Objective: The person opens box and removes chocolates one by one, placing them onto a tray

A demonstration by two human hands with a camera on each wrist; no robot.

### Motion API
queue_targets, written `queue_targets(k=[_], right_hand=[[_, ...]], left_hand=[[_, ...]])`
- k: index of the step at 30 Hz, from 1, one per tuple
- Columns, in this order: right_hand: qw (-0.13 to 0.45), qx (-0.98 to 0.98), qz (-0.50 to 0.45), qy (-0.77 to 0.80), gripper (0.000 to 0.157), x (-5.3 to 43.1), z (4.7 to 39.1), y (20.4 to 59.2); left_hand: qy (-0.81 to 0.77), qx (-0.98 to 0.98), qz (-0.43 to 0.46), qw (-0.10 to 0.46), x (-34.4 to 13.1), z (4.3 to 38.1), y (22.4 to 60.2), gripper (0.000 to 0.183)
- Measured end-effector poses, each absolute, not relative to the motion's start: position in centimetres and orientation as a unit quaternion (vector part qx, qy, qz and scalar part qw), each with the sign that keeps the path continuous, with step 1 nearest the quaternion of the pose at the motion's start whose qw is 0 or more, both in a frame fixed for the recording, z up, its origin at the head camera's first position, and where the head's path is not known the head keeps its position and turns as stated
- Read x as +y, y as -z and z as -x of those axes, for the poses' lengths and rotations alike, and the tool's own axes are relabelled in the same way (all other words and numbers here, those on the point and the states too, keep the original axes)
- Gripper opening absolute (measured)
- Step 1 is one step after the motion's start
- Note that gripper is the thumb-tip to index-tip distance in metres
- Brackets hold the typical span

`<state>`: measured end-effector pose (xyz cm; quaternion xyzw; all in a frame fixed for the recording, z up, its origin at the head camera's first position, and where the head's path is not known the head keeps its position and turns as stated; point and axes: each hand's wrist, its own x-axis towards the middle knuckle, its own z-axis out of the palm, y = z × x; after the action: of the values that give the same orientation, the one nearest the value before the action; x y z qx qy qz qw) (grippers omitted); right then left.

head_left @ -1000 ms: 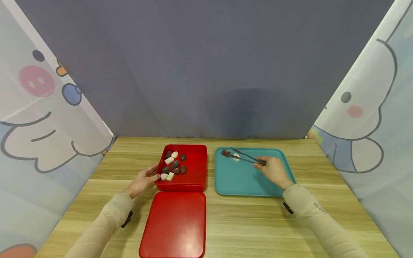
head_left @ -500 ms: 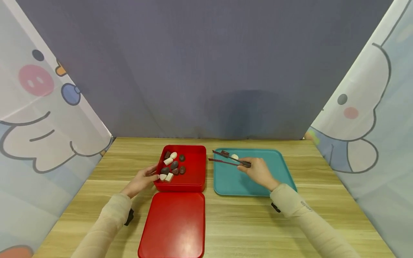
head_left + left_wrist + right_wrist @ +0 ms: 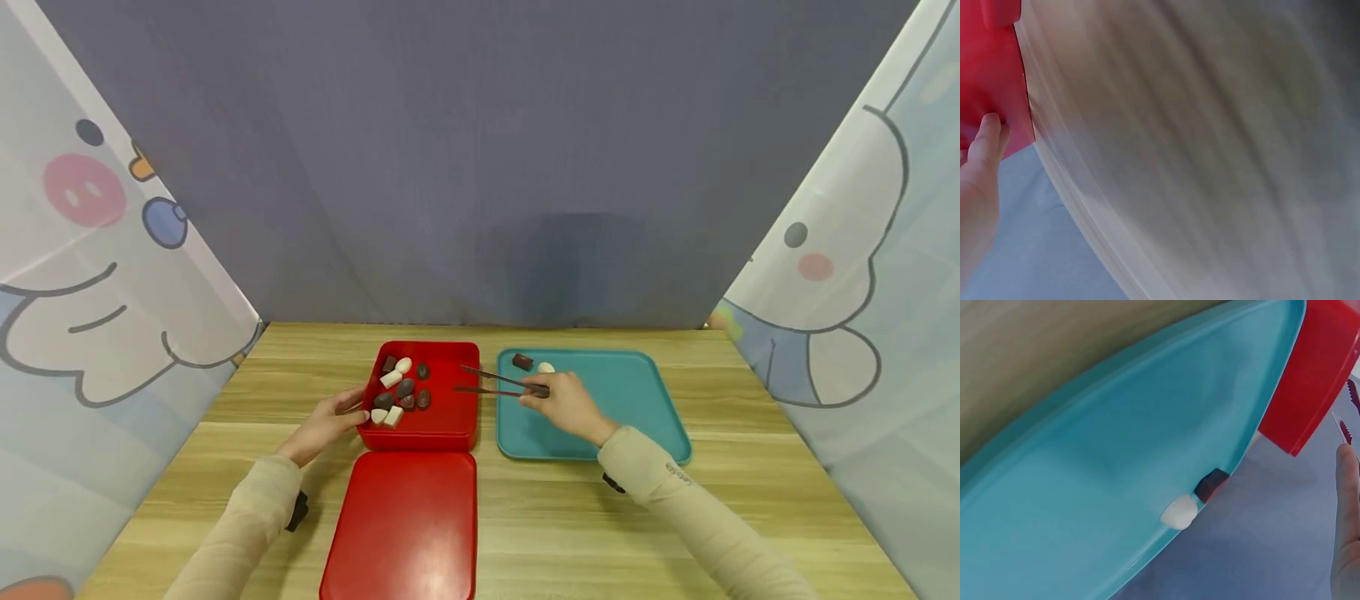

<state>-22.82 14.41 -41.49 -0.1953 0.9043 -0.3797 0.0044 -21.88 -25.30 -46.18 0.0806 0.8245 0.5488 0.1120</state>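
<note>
A red box [image 3: 450, 408] stands left of centre, with several brown and white chocolates [image 3: 405, 387] in its left half. My left hand [image 3: 324, 427] touches the box's left side near the front corner. In the left wrist view its fingers [image 3: 984, 147] lie fairly straight against the red wall. My right hand [image 3: 564, 403] grips dark tongs [image 3: 501, 380] over the left side of a blue tray [image 3: 600, 425]. The tongs' arms are spread, with nothing between their tips, and reach over the box's right edge. A brown chocolate [image 3: 522, 362] and a white one [image 3: 546, 367] lie on the tray.
A flat red lid [image 3: 408, 525] lies on the wooden table [image 3: 555, 525] in front of the box. A grey curtain [image 3: 480, 167] hangs along the back edge, and cartoon-printed cloths [image 3: 112, 350] flank the table.
The tongs and my right hand have moved left, from over the tray's chocolates to the box's right edge. The brown chocolate shows on the tray throughout. My left hand has stayed at the box.
</note>
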Motion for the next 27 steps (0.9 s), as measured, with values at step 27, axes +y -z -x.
queue_targets(k=[27], right_hand=[[0.034,0.905,0.259,0.337,0.028,9.1,24.4,42.9]], left_hand=[[-0.568,0.811,-0.084,0.116,-25.0,21.5,46.5,0.058]])
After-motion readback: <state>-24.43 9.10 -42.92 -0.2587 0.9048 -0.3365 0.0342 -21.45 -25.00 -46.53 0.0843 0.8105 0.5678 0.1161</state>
